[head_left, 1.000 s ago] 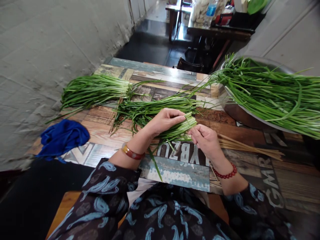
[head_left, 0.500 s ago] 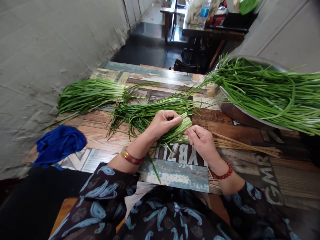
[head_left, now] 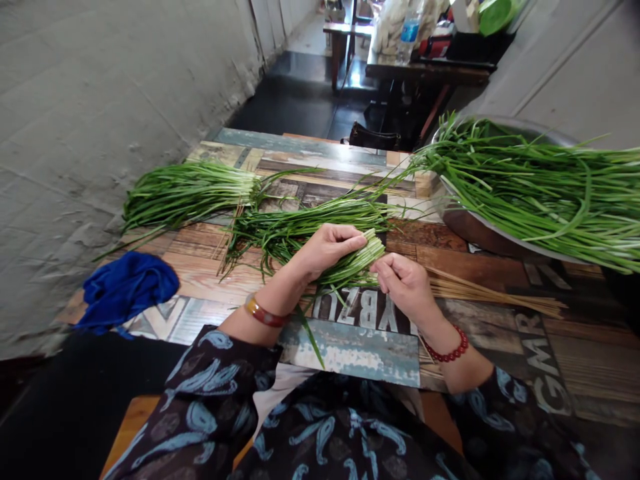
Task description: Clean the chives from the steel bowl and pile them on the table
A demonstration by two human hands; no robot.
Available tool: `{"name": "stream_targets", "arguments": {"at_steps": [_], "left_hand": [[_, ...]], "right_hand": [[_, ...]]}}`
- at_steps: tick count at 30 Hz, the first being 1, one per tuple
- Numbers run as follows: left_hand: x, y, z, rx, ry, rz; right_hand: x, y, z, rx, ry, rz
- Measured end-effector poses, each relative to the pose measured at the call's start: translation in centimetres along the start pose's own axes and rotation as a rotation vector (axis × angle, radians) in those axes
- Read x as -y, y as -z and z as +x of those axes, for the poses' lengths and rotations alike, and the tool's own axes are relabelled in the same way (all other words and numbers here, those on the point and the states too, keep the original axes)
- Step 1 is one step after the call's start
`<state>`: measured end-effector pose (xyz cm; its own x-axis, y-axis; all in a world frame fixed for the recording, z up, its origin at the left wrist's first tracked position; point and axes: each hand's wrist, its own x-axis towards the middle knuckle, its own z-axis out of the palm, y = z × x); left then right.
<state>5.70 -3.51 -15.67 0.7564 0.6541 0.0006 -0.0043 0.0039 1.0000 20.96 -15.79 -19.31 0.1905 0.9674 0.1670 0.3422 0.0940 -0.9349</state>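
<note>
My left hand (head_left: 327,250) is closed around a bunch of garlic chives (head_left: 369,252), its thumb lying along the top of the pale cut ends. Close to those ends, my right hand (head_left: 404,281) is pinched with thumb and forefinger together; what it grips, if anything, is too small to make out. Behind the left hand lie more loose chives (head_left: 325,219) on the table. Thin bamboo skewers (head_left: 500,293) fan out to the right of my right hand, and a few other skewers (head_left: 229,233) lie on the left.
A large metal bowl (head_left: 463,223) heaped with chives stands at the right. On the far left sit a thick bundle of chives (head_left: 195,190) and a crumpled blue cloth (head_left: 133,283) on the patchwork-patterned table (head_left: 350,343). A wall (head_left: 100,100) borders the left side.
The whole view has shifted slightly, with things appearing a little lower and farther right. Both hands keep nearly the same pose at the chives.
</note>
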Motion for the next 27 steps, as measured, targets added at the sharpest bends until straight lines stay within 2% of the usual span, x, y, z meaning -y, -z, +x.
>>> {"name": "stream_targets", "arguments": {"at_steps": [15, 19, 27], "left_hand": [[0.36, 0.09, 0.13, 0.057, 0.003, 0.085], [0.33, 0.19, 0.04, 0.056, 0.016, 0.042], [0.5, 0.4, 0.04, 0.146, 0.094, -0.073]], "right_hand": [[0.18, -0.06, 0.04, -0.041, 0.046, -0.134], [0.29, 0.02, 0.16, -0.025, 0.021, -0.103], [0.44, 0.39, 0.32, 0.012, -0.05, -0.02]]}}
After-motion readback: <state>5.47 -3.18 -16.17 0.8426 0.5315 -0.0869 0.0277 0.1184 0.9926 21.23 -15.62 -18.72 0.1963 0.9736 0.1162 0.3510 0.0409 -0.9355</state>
